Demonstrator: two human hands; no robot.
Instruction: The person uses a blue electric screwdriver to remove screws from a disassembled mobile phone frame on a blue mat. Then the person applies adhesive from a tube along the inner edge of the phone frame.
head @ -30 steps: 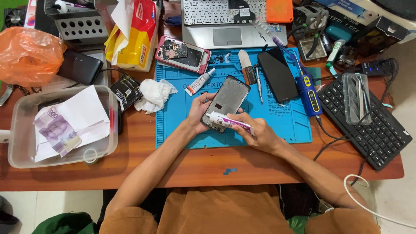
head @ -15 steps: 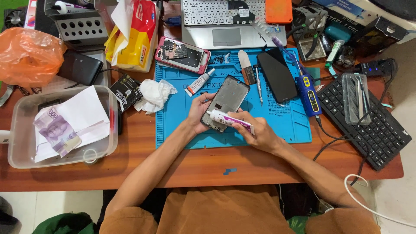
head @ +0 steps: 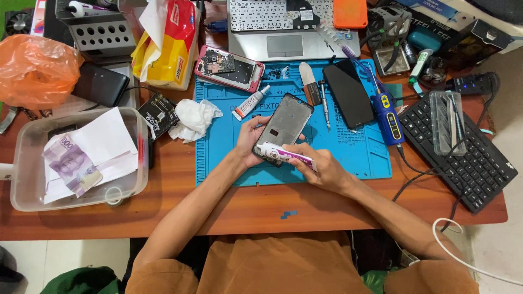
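The left hand (head: 249,142) grips a phone frame (head: 284,126) by its lower left edge, fingers wrapped closed around it, holding it tilted above the blue repair mat (head: 348,158). The right hand (head: 321,170) is closed around a white and purple glue tube (head: 284,155), whose nozzle end lies against the bottom of the frame.

A second glue tube (head: 250,103) lies on the mat just above the left hand. An opened phone in a pink case (head: 230,67), circuit board exposed, rests across the mat's upper left corner. A black display panel (head: 348,96) lies on the upper right part of the mat, with a screwdriver (head: 324,103) and a flat pry tool (head: 308,83) between it and the frame.

Containers: the clear plastic tub (head: 22,190) at the left holds a banknote (head: 72,164), white paper sheets (head: 103,139) and a small clear ring; contents beneath are hidden. A clear lidded case (head: 448,129) holding tweezers sits on the black keyboard (head: 479,169). A crumpled tissue (head: 193,118) lies just left of the mat.
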